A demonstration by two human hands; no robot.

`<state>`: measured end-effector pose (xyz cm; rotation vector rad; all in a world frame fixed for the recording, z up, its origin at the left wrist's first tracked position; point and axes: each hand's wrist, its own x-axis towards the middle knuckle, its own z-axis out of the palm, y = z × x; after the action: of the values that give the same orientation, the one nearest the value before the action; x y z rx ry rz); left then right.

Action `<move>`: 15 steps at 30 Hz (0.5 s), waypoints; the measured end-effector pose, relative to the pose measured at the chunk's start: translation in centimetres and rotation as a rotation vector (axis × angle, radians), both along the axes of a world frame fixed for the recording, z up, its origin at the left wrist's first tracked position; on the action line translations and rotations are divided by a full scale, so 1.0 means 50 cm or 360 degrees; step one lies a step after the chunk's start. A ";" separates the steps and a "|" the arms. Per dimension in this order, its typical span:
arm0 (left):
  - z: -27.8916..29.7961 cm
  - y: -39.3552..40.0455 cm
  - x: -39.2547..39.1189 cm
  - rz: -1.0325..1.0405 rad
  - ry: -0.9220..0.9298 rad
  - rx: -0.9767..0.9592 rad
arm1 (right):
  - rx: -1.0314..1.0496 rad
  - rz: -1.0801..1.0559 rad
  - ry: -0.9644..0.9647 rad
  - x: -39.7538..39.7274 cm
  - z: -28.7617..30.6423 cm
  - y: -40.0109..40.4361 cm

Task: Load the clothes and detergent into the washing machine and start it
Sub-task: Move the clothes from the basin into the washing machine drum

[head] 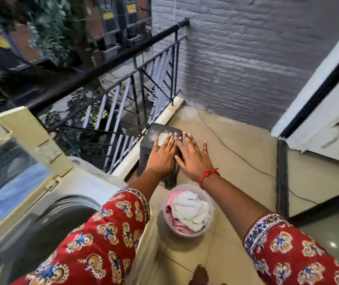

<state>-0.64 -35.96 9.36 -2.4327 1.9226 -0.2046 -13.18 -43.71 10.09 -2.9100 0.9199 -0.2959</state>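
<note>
A top-loading washing machine (47,202) stands at the left with its lid (10,171) raised and the drum (65,221) open. On the floor in the middle sits a translucent round tub (210,218) holding white and pink clothes (191,210). My left hand (162,155) and my right hand (193,157) are stretched out flat, fingers apart, side by side above a dark woven stool (156,130). Both hands hold nothing. A small pale object (162,138) lies on the stool, partly hidden by my left fingers.
A black metal railing (144,79) runs behind the machine and stool, with a drop beyond. A grey brick wall (256,58) closes the far end. A sliding door frame (318,95) is at the right. A thin black cable (236,155) crosses the tiled floor.
</note>
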 end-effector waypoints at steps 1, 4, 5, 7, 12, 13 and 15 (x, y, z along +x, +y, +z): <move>-0.009 -0.018 -0.013 -0.0028 0.0004 0.0023 | 0.0018 -0.0024 0.0013 -0.015 -0.009 -0.013; -0.048 -0.064 -0.051 -0.0086 0.0005 0.0084 | 0.0061 -0.0057 0.0041 -0.056 -0.045 -0.050; -0.066 -0.080 -0.062 -0.0098 0.0011 0.0094 | 0.0084 -0.0061 0.0057 -0.070 -0.060 -0.064; -0.105 -0.106 -0.084 -0.0113 0.0044 0.0119 | 0.0147 -0.0063 0.0094 -0.095 -0.094 -0.090; -0.218 -0.150 -0.134 -0.0124 0.0133 0.0314 | 0.0320 -0.0032 0.0272 -0.152 -0.197 -0.148; -0.242 -0.159 -0.142 -0.0105 0.0152 0.0355 | 0.0342 -0.0020 0.0308 -0.163 -0.223 -0.161; -0.287 -0.169 -0.154 -0.0053 0.0199 0.0460 | 0.0382 -0.0002 0.0360 -0.179 -0.271 -0.181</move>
<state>-8.35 -44.42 -4.97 -2.2725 1.8865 0.2155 -22.11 -52.76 -3.45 -2.7572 0.9142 0.1391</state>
